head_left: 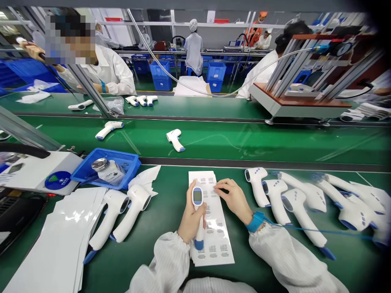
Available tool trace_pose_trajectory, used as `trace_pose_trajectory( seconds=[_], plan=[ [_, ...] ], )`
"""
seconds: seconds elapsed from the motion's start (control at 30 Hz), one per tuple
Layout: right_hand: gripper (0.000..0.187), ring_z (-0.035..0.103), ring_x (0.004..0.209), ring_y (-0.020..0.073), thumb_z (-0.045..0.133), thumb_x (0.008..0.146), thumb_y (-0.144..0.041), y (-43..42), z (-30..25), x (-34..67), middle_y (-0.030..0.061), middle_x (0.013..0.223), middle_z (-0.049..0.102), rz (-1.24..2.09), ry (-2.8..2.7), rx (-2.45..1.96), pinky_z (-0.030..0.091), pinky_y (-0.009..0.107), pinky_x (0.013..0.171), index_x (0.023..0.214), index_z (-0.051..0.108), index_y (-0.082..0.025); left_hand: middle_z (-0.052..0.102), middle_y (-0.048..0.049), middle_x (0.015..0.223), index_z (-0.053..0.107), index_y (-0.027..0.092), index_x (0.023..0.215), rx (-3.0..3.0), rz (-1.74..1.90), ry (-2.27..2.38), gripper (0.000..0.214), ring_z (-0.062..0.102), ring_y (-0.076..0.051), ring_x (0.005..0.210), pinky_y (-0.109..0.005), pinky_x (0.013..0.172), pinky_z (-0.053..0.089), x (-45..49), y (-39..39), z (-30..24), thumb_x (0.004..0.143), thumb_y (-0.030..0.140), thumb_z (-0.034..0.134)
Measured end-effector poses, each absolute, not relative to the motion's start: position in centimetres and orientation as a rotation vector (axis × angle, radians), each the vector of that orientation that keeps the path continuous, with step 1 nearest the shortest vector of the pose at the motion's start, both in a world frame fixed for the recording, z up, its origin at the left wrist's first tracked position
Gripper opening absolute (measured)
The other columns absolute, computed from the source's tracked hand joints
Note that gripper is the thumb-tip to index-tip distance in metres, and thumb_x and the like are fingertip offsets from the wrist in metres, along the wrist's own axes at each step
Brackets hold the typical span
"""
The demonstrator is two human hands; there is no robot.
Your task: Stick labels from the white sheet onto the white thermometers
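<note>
My left hand [191, 221] is wrapped around the handle of a white infrared thermometer [197, 196], held upright with its grey screen facing me and its blue end toward me. Beneath it lies a sheet of printed labels [217, 236], with small dark text blocks in rows. At the sheet's upper right edge, my right hand [235, 199] has thumb and forefinger pinched together on the sheet; whether a label is lifting there is too small to tell. A blue wrist strap [256, 221] with a cord circles my right wrist.
Several white thermometers [297, 203] lie at the right, and two [110, 217] at the left beside stacked white sheets [58, 240]. A blue tray [134, 162] holds a jar [111, 171]. Two thermometers sit on the green conveyor belt [220, 140]. Co-workers sit beyond.
</note>
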State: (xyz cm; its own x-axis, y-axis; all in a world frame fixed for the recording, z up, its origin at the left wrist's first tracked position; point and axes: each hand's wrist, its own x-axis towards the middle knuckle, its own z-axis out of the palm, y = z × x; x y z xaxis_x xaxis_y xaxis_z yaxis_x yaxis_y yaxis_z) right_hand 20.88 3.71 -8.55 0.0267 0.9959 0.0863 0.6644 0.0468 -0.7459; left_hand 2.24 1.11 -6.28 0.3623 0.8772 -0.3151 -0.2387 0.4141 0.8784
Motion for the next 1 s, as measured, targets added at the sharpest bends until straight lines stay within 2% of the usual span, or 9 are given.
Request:
trace_pose_trajectory(
  seconds=[0.4, 0.5, 0.57, 0.6, 0.67, 0.7, 0.83, 0.93, 1.0],
  plan=[
    [0.012, 0.057, 0.092, 0.0234, 0.06, 0.081, -0.012, 4.1, -6.8, 20.6, 0.005, 0.09, 0.067, 0.556, -2.024, -1.523, 0.044, 0.039, 0.082, 0.071, 0.062, -0.019, 0.051, 0.0049, 0.074, 0.004, 0.034, 0.151, 0.846, 0.872, 0.943, 0.08, 0.042, -0.007, 0.044, -0.02, 0.041, 0.045, 2.5, 0.9, -6.3, 0.091, 0.034, 0.056],
    [0.015, 0.059, 0.084, 0.0203, 0.054, 0.081, -0.007, 1.8, -4.5, 20.3, 0.0045, 0.087, 0.067, 0.596, -2.278, -1.364, 0.044, 0.035, 0.076, 0.074, 0.059, -0.019, 0.059, 0.0007, 0.087, 0.005, 0.035, 0.151, 0.875, 0.875, 0.941, 0.078, 0.044, -0.006, 0.043, -0.022, 0.042, 0.046, 2.6, 0.8, -6.4, 0.091, 0.038, 0.054],
    [0.016, 0.06, 0.074, 0.0149, 0.055, 0.077, -0.004, 0.5, -2.7, 20.1, 0.0008, 0.084, 0.066, 0.933, -2.292, -1.298, 0.047, 0.028, 0.07, 0.075, 0.058, -0.02, 0.061, -0.005, 0.11, 0.01, 0.036, 0.151, 0.917, 0.9, 0.961, 0.076, 0.058, -0.011, 0.057, -0.026, 0.053, 0.052, 2.6, 0.8, -6.4, 0.091, 0.04, 0.055],
    [0.017, 0.06, 0.071, 0.0127, 0.056, 0.076, -0.003, 0.1, -1.9, 19.9, -0.0012, 0.082, 0.065, 1.136, -2.256, -1.257, 0.047, 0.025, 0.067, 0.076, 0.057, -0.021, 0.058, -0.0068, 0.122, 0.014, 0.035, 0.151, 0.948, 0.934, 0.981, 0.074, 0.064, -0.015, 0.074, -0.028, 0.064, 0.056, 2.7, 0.8, -6.5, 0.09, 0.04, 0.056],
    [0.018, 0.06, 0.07, 0.0108, 0.057, 0.075, -0.003, 0.2, -0.6, 19.3, -0.0029, 0.083, 0.064, 1.386, -2.143, -1.19, 0.048, 0.021, 0.064, 0.076, 0.057, -0.021, 0.048, -0.0071, 0.139, 0.02, 0.033, 0.151, 0.998, 0.992, 1.016, 0.072, 0.06, -0.023, 0.109, -0.033, 0.088, 0.053, 2.8, 0.7, -6.5, 0.09, 0.039, 0.057],
    [0.017, 0.06, 0.073, 0.0109, 0.057, 0.075, -0.004, 0.6, -0.2, 18.9, -0.0025, 0.085, 0.064, 1.385, -2.094, -1.192, 0.048, 0.021, 0.065, 0.075, 0.057, -0.021, 0.046, -0.007, 0.143, 0.019, 0.033, 0.151, 1.003, 0.988, 1.023, 0.072, 0.057, -0.024, 0.116, -0.034, 0.092, 0.052, 2.8, 0.7, -6.5, 0.09, 0.04, 0.057],
    [0.014, 0.058, 0.093, 0.0153, 0.06, 0.076, -0.007, 3.2, 0.3, 17.6, 0.0013, 0.1, 0.061, 1.007, -1.986, -1.325, 0.046, 0.028, 0.08, 0.072, 0.059, -0.021, 0.042, -0.0099, 0.147, 0.016, 0.035, 0.152, 0.982, 0.89, 1.027, 0.075, 0.066, -0.023, 0.095, -0.036, 0.074, 0.058, 2.9, 0.6, -6.6, 0.089, 0.04, 0.056],
    [0.015, 0.058, 0.096, 0.0165, 0.06, 0.075, -0.006, 4.6, 0.2, 17.1, 0.0015, 0.101, 0.062, 0.962, -1.966, -1.335, 0.045, 0.03, 0.084, 0.072, 0.06, -0.021, 0.033, -0.0091, 0.153, 0.024, 0.035, 0.15, 1.029, 0.938, 1.05, 0.071, 0.067, -0.018, 0.084, -0.032, 0.068, 0.058, 2.9, 0.6, -6.7, 0.087, 0.033, 0.058],
    [0.015, 0.059, 0.093, 0.0164, 0.059, 0.074, -0.006, 5.0, 0.2, 16.9, 0.001, 0.097, 0.064, 0.986, -1.968, -1.342, 0.045, 0.03, 0.083, 0.072, 0.06, -0.021, 0.029, -0.0088, 0.156, 0.023, 0.037, 0.149, 1.011, 0.926, 1.031, 0.07, 0.063, -0.01, 0.064, -0.028, 0.054, 0.056, 2.9, 0.5, -6.6, 0.088, 0.031, 0.056]
  ],
)
